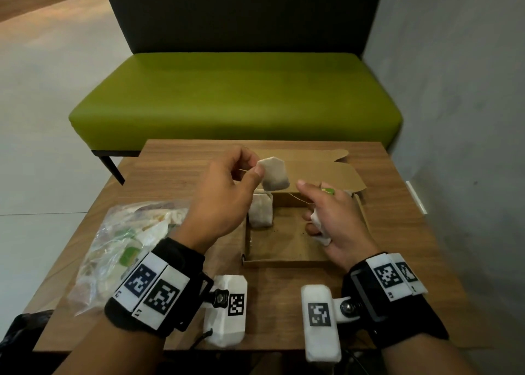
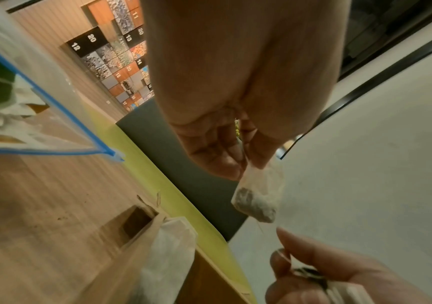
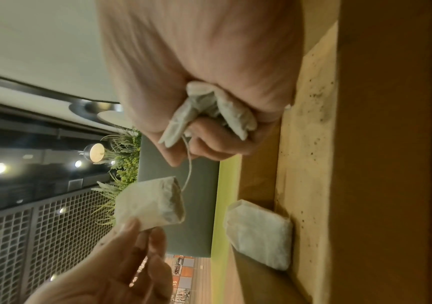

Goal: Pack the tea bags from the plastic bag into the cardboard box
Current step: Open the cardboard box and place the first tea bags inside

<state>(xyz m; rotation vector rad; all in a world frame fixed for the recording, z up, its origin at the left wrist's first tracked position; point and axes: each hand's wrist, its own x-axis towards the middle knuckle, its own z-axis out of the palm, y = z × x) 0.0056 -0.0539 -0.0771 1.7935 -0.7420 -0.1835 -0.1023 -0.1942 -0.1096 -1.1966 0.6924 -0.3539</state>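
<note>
My left hand (image 1: 254, 168) pinches one tea bag (image 1: 273, 174) by its top edge, held above the back of the open cardboard box (image 1: 287, 256). A thin string runs from this tea bag (image 3: 152, 203) to my right hand (image 1: 321, 212). The right hand's lower fingers curl round a crumpled tea bag (image 3: 209, 109) over the box's right side; a green tag (image 1: 329, 190) shows by its forefinger. Other tea bags (image 1: 260, 211) stand upright in the box's back left corner. The plastic bag (image 1: 122, 241) lies on the table to the left, with more tea bags inside.
The box's lid flap (image 1: 326, 167) lies folded back behind it on the wooden table (image 1: 397, 232). Tea dust speckles the box floor (image 3: 308, 144). A green bench (image 1: 235, 96) stands beyond the table, with a grey wall on the right.
</note>
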